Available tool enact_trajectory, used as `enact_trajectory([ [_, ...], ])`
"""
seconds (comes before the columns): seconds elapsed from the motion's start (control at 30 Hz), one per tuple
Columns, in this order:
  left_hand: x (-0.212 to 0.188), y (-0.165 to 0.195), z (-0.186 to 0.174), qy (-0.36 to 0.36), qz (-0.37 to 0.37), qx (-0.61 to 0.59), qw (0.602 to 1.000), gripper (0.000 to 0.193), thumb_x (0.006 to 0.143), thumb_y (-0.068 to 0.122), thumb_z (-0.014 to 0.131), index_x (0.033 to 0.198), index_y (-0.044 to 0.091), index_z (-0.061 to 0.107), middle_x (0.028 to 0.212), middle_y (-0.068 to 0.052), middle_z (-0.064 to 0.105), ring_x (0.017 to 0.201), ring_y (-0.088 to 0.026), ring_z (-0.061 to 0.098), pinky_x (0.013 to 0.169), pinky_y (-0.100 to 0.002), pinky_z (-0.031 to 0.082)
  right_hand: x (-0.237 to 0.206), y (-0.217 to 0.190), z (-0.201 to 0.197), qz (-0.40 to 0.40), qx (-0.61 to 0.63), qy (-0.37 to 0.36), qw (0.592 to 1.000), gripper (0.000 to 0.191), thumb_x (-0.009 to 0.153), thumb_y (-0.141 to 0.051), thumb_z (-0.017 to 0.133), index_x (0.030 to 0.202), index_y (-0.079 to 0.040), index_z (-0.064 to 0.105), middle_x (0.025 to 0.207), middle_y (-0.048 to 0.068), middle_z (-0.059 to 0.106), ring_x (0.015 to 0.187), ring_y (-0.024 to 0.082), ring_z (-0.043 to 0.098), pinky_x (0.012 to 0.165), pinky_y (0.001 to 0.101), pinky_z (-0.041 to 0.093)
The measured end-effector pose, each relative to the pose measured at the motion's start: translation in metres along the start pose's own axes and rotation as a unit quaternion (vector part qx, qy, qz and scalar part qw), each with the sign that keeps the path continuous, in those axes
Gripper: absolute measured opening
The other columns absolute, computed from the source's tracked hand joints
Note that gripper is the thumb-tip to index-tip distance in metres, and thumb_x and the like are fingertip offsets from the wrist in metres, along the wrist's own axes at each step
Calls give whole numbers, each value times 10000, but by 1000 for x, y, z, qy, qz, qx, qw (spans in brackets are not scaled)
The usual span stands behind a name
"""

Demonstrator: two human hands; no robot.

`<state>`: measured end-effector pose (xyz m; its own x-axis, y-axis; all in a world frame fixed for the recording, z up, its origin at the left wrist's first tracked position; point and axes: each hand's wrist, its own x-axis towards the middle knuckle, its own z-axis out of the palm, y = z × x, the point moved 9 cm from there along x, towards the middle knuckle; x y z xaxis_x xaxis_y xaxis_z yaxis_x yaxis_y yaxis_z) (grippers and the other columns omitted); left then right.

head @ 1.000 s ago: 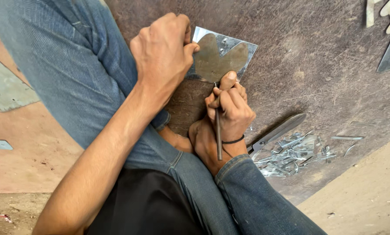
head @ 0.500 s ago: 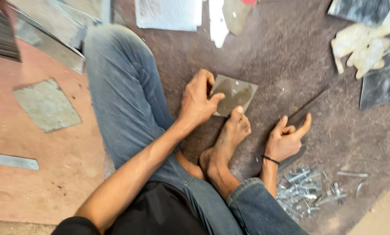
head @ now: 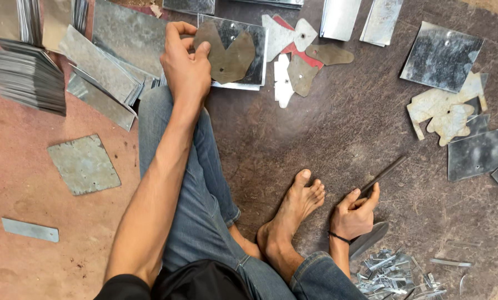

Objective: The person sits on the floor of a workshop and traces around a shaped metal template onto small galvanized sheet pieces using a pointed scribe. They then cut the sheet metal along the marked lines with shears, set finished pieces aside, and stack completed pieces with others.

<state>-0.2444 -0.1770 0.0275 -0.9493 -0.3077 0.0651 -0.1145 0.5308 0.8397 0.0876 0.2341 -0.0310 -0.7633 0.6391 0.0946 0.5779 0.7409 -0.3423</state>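
Note:
My left hand (head: 185,61) is stretched far forward and pinches a brown heart-like template (head: 229,53) that lies on a square shiny metal sheet (head: 254,39). My right hand (head: 354,214) rests on the dark floor mat beside my bare foot (head: 293,214). Its fingers are curled around the handle of long dark metal shears (head: 382,175). A black band sits on that wrist.
Stacks of metal sheets (head: 29,78) stand at the far left, with loose sheets (head: 85,164) on the reddish floor. Cut shapes (head: 446,114) and square sheets (head: 440,55) lie at the right. Silver offcuts (head: 393,272) pile up by my right knee.
My left hand carried the template and sheet from beside my foot out to the far sheets. My right hand let go of the thin scribing tool and closed on the shears.

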Motion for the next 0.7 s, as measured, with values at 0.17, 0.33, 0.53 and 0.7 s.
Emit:
enact_trajectory([
  [0.17, -2, 32, 5, 22, 118, 144, 982, 434, 883, 22, 775, 1218, 32, 500, 955, -183, 759, 883, -421, 726, 729, -490, 539, 6, -9, -3, 1, 2, 2, 1000, 468, 1073, -178, 652, 1502, -24, 546, 602, 20, 481, 525, 199, 499, 535, 380, 398],
  [0.33, -11, 47, 0, 8, 113, 264, 958, 357, 882, 58, 848, 1167, 19, 636, 863, -242, 720, 807, -458, 706, 692, -523, 530, 27, -7, -19, 71, 120, 27, 990, 439, 1031, -154, 712, 1437, -59, 577, 600, -15, 461, 526, 119, 430, 537, 321, 387],
  [0.53, -3, 56, 22, -92, 38, -183, 978, 223, 988, -97, 756, 1183, -26, 673, 1070, -87, 748, 957, -113, 729, 862, -243, 597, 155, -10, -38, -4, 198, 74, 977, 503, 1041, -210, 740, 1464, -38, 529, 997, 70, 613, 906, 173, 582, 862, 333, 518],
  [0.7, 2, 48, 49, -99, -46, -293, 950, 226, 1005, -72, 765, 1202, -27, 664, 1084, -81, 750, 941, -94, 714, 844, -217, 589, 288, -55, 13, -97, 49, -31, 994, 1178, 936, -720, 819, 1651, -34, 183, 1649, 298, 314, 1518, 465, 339, 1222, 575, 348],
])
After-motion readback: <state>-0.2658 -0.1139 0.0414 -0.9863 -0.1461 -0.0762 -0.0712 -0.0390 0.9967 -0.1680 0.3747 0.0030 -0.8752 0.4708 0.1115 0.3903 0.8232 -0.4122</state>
